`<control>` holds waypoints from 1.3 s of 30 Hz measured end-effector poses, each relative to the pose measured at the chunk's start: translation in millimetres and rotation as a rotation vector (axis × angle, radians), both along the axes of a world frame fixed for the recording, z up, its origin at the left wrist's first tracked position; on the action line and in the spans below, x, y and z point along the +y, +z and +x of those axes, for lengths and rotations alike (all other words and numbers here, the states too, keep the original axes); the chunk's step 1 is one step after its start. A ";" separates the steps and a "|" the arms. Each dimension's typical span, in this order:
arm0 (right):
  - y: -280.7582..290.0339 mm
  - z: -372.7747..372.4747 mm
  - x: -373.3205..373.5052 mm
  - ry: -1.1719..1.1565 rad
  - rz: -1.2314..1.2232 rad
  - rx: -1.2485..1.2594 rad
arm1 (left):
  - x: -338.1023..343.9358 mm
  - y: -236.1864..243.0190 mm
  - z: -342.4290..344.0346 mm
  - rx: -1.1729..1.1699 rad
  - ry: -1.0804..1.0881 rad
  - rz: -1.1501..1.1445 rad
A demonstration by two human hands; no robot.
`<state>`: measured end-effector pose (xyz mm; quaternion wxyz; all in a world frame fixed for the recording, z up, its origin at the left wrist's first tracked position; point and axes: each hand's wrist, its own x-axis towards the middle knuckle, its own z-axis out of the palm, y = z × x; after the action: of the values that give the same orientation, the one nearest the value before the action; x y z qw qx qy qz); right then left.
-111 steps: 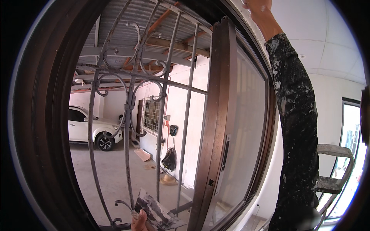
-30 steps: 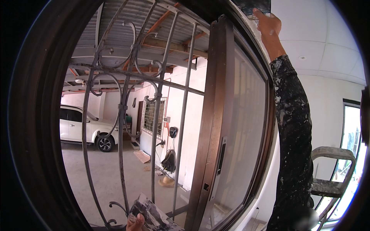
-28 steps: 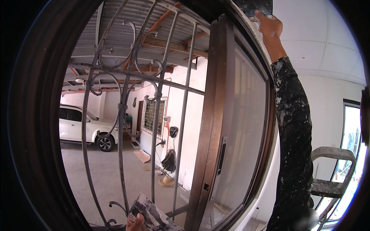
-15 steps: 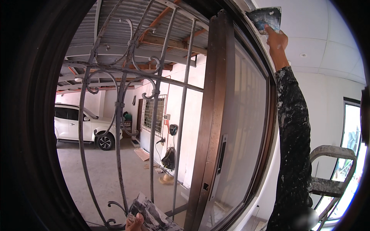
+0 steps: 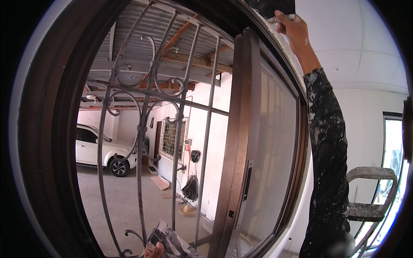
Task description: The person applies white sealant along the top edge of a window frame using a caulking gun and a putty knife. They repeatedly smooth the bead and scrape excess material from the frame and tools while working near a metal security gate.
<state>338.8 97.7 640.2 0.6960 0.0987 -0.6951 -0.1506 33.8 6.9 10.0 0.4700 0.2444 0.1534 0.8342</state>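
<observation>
High at the upper right, my right hand (image 5: 296, 31) grips a wide putty knife (image 5: 277, 7) with a dark blade, held up against the wall edge above the door frame. The top of the blade runs out of view. My right arm is raised, in a dark sleeve (image 5: 325, 142) spattered with white. At the bottom, my left hand (image 5: 154, 250) is closed on a flat, putty-smeared plate (image 5: 170, 240), its thumb lying over the near side. This plate sits low beside the grille bars; part of it and most of the hand are cut off.
A brown sliding door frame (image 5: 241, 129) stands in the middle, with a glass panel to its right. Scrolled metal grille bars (image 5: 142, 129) fill the opening. Beyond them are a white car (image 5: 103, 148) and a pale wall. A stained stepladder (image 5: 365, 210) stands at the right.
My right hand and its putty knife have moved up and left along the top of the frame. The view has shifted slightly; my left hand still holds the plate low down.
</observation>
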 end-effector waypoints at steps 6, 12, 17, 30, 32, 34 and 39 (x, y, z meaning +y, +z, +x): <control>26.5 -17.1 -24.4 0.080 0.063 -0.050 | 6.6 -13.8 -10.5 -0.030 -0.096 0.068; 40.9 -33.8 -24.5 0.182 -0.047 -0.057 | 6.1 -14.8 -8.6 0.037 -0.064 0.084; 47.1 -14.6 -2.2 0.124 -0.102 0.075 | 3.5 -10.9 -10.0 0.107 -0.112 0.138; 11.6 -20.6 -20.0 0.182 0.129 0.015 | 6.2 -10.6 -3.6 0.058 -0.045 0.072; 15.4 -38.4 -28.7 0.213 0.126 0.041 | 4.3 -10.6 -2.5 0.042 -0.038 0.064; 16.7 -50.8 -35.3 0.272 0.129 0.033 | 2.0 -9.9 -2.2 0.047 -0.041 0.061; 11.7 -64.2 -41.4 0.075 0.037 0.274 | 0.4 -9.6 -1.8 0.035 -0.056 0.070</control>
<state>274.6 56.3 651.9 0.7878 0.1157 -0.5863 -0.1493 31.9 7.3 0.4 0.4817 0.2792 0.1255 0.8211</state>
